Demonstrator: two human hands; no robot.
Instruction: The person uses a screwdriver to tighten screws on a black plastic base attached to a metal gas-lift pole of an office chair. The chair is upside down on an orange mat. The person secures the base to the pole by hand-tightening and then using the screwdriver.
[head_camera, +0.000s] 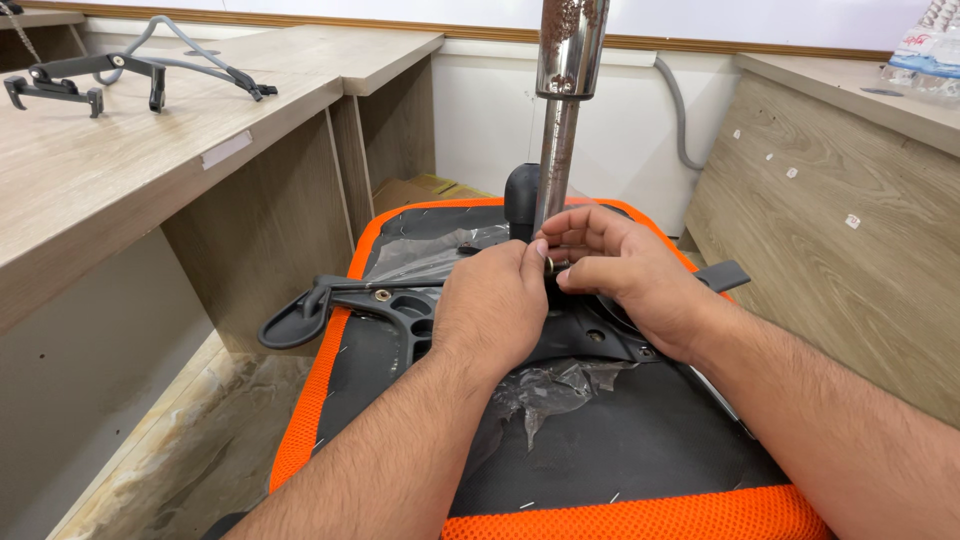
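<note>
An upturned chair seat (610, 450) with a black underside and orange mesh edge lies below me. A black metal mechanism plate (410, 305) with a lever paddle (292, 325) is mounted on it. A chrome gas-lift column (562, 120) rises from the plate's middle. My left hand (490, 305) and my right hand (620, 265) meet at the column's base, fingers pinched on a small metal part (549, 265) there. Which hand holds that part is hidden.
A wooden desk (120, 150) at left carries black and grey chair armrest parts (140, 70). A wooden panel (840, 230) stands at right with a plastic water bottle (925, 50) on top. Torn clear plastic film (550, 385) lies on the seat. A grey hose (680, 120) runs down the wall.
</note>
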